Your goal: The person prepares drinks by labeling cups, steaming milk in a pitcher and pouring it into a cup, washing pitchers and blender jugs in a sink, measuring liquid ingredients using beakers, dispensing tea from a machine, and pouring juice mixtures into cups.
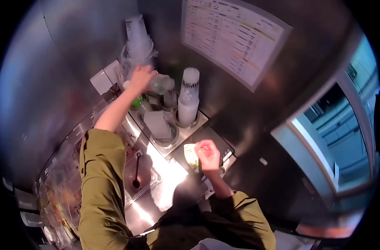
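Note:
My left hand (142,78) reaches over the back of the cup holder, its fingers bent and blurred by motion. Right beside those fingers is a clear plastic cup or lid (159,84); I cannot tell whether they grip it. Lower down, my right hand (208,155) is closed on the edge of a pale printed label (190,155), above a dark flat surface. Between the hands, the steel cup holder (203,120) carries a stack of white cups (188,102), a shorter printed stack (170,98) and a tilted white block-shaped stack (158,125).
Tall bagged white cups (139,43) stand at the back wall. A printed chart (235,39) hangs to their right. On the left, clear food bins (65,179) line the counter, with a black spoon (136,173) in one nearby. At the right is an opening (331,137).

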Tool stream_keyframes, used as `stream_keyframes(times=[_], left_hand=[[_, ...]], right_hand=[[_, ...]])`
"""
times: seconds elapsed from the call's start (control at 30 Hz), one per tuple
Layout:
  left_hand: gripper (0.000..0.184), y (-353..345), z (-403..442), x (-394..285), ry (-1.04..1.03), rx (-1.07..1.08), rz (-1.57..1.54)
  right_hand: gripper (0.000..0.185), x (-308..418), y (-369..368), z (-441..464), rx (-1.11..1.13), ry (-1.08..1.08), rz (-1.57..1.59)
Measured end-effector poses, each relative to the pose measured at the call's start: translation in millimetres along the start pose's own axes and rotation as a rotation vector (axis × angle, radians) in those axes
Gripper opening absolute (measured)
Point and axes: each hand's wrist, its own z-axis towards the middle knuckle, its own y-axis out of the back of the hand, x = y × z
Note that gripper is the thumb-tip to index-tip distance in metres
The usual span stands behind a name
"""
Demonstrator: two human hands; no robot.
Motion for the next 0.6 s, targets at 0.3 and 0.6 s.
stream_keyframes(times=[0.3,0.6], left_hand=[[0.016,-51.7,87.4,-14.1,-0.247,-0.218,0.170],[0.050,120.5,92.5,-35.8,-0.622,-0.248,0.208]], right_hand=[[0.009,-43.8,44.2,72.3,0.013,-0.243,0.035],[0.008,-78.9,38.5,94.0,0.157,-0.380,0.096]])
